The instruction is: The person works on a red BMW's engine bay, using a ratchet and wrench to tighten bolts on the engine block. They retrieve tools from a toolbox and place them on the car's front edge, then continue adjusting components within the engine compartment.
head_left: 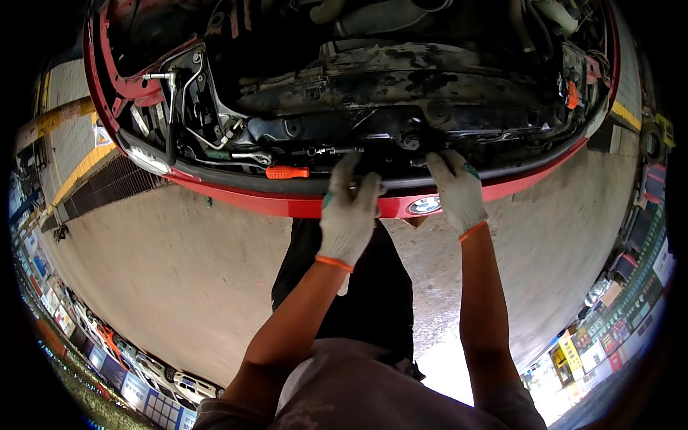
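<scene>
Both my hands wear whitish knit gloves with orange cuffs, at the front edge of a red car's open engine bay. My left hand is over the red bumper, fingers bent and closed; what they hold, if anything, is too small to make out. To its right, my right hand reaches onto the black front panel, fingertips closed against a dark part that hides what they grip. Left of my left hand lie an orange screwdriver handle, a socket extension and a ratchet wrench.
Another ratchet-like tool rests by the left headlight area. An orange part sits at the bay's right side. A round badge is on the bumper between my hands. Below is a concrete floor; parked cars are at lower left.
</scene>
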Tool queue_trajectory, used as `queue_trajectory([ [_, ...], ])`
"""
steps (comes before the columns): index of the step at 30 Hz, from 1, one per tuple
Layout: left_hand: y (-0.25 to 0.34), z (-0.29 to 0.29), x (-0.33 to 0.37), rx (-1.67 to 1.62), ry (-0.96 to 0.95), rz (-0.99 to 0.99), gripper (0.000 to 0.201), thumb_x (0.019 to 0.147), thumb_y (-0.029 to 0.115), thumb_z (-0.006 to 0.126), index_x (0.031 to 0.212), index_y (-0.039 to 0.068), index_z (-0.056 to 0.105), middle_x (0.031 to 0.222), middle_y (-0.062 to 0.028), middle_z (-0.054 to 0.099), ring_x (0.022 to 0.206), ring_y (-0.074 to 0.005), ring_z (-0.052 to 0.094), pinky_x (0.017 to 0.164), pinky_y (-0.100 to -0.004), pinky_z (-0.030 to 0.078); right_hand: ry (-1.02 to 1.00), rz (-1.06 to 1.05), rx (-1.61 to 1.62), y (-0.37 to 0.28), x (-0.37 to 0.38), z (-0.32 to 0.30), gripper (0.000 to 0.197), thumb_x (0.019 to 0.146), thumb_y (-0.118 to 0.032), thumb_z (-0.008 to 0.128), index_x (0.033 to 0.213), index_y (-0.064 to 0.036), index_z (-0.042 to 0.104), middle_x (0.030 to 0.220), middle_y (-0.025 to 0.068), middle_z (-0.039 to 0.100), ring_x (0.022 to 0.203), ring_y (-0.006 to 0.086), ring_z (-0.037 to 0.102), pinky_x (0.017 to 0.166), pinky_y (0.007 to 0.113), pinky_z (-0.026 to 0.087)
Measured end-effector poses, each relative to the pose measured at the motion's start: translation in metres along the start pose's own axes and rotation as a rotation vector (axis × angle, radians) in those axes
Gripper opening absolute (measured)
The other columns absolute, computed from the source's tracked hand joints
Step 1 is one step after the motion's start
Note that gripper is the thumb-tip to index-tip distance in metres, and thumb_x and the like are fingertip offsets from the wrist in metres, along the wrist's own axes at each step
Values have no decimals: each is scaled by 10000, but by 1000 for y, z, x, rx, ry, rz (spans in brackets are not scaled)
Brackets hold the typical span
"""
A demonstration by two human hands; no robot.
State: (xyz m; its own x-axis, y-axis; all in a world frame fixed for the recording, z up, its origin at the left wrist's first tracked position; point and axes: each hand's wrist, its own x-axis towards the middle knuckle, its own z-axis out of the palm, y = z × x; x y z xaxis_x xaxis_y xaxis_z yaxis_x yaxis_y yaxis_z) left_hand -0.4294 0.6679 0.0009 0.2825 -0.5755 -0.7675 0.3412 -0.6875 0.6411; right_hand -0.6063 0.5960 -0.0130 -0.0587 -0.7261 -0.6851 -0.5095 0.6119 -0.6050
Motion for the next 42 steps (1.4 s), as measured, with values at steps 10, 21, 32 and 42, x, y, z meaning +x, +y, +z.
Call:
queue_trajectory([
  [10,4,-33,7,-30,-7,-130,606,1024,203,604,1575,56,401,791,-52,658,542,-69,534,459,-235,420,290,-188,-431,-2,2,9,344,1014,-338,626,1172,-42,702,1039,204,756,979,372,736,849,426,570],
  [21,-1,-77,-11,-25,196,140,395,1047,173,594,1423,56,572,829,-22,647,556,-43,510,463,-216,395,-303,-688,-629,-51,-18,100,353,989,-205,642,1339,-166,671,1012,124,772,846,281,765,742,387,629],
  [32,11,-162,29,688,319,487,457,992,162,639,1433,67,566,849,-90,699,662,-171,651,631,-323,542,-241,-765,-850,-63,-12,127,312,983,-264,633,1275,-156,661,906,96,769,728,261,753,614,392,619],
  [42,42,-202,54,1100,205,460,376,940,172,683,1302,119,595,971,-168,758,867,-371,742,734,-450,581,-57,-699,-842,-78,-23,187,284,984,-335,669,1174,-124,689,830,100,752,677,277,736,604,385,594],
])
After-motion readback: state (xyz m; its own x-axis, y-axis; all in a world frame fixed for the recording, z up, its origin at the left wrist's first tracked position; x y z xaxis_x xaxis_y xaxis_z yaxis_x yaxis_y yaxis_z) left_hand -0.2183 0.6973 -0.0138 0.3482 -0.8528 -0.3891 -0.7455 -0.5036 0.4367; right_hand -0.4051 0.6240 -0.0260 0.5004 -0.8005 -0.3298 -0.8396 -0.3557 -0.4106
